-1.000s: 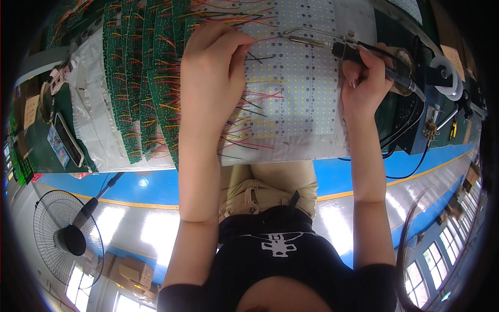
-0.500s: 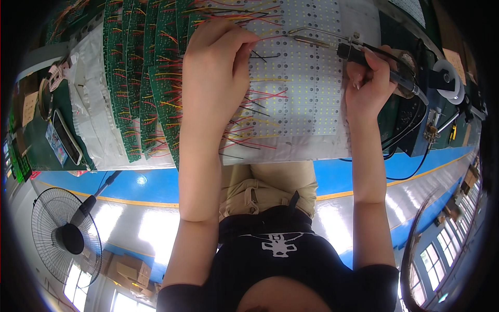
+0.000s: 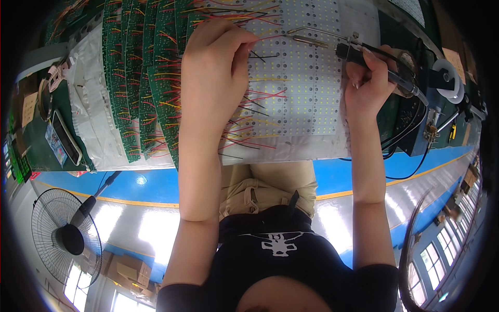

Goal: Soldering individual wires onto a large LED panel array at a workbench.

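My left hand point(image 3: 215, 73) is closed in a pinch on a thin red wire point(image 3: 269, 37). The wire's far end reaches the tip of a soldering iron point(image 3: 314, 41) over a white panel dotted with small yellow squares point(image 3: 306, 99). My right hand point(image 3: 370, 86) grips the iron's black handle, fingers wrapped round it. A bent metal feed tube point(image 3: 319, 31) clamped to the iron ends at the same spot. Green circuit boards point(image 3: 165, 99) overlap in rows under and left of my left hand, with red, yellow and black wires sticking out onto the panel.
A black cable point(image 3: 410, 131) trails from the iron past a dark box at the right. Beyond it stand a white spool point(image 3: 451, 82) and yellow-handled pliers point(image 3: 453, 133). A phone point(image 3: 66, 136) lies at the left of the bench. A fan point(image 3: 68, 238) stands at the lower left.
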The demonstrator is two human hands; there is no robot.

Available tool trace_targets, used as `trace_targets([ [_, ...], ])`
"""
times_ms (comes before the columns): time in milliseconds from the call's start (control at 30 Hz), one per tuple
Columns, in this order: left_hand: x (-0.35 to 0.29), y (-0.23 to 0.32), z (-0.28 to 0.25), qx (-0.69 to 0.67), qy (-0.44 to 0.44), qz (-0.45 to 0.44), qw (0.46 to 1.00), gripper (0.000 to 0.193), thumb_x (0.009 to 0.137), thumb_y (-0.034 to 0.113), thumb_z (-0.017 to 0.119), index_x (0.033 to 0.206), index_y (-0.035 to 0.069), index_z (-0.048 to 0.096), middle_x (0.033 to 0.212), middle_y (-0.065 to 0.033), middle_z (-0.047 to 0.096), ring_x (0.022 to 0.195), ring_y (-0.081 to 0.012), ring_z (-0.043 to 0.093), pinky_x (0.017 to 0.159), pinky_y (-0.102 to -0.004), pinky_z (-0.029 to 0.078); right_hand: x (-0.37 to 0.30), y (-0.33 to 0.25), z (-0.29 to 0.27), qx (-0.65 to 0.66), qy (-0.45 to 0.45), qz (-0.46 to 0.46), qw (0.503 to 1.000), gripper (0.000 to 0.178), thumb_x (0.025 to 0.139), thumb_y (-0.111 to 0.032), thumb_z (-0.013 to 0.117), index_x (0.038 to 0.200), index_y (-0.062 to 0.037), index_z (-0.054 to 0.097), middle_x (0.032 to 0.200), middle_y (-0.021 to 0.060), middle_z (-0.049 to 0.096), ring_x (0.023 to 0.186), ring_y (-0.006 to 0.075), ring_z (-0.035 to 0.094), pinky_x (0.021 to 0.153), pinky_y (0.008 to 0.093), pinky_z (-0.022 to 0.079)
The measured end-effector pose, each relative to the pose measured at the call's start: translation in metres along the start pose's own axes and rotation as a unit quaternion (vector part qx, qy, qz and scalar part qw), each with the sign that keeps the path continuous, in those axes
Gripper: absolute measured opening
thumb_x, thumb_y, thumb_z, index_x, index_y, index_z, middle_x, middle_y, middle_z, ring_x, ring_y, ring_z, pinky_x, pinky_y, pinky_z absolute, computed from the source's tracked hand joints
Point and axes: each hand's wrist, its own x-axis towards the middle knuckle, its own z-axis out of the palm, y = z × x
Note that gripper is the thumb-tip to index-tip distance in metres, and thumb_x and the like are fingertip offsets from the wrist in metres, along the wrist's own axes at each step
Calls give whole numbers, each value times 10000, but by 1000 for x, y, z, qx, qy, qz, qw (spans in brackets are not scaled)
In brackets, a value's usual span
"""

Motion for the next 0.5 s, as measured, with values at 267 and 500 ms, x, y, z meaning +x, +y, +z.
trace_targets([
  [267,0,0,2,-5,4,-1,1000,134,699,-51,585,807,14,631,797,-87,585,715,-221,573,618,-288,472,1,0,-1,-6,2,-5,1000,111,703,-4,579,648,-11,483,584,40,465,395,87,338,372,223,251],
  [500,0,0,1,-10,0,-10,1000,135,700,-58,583,808,9,626,803,-92,584,718,-220,577,617,-283,473,2,0,-3,38,1,-1,999,89,724,-13,569,722,-15,480,583,42,457,393,93,335,380,226,245],
])
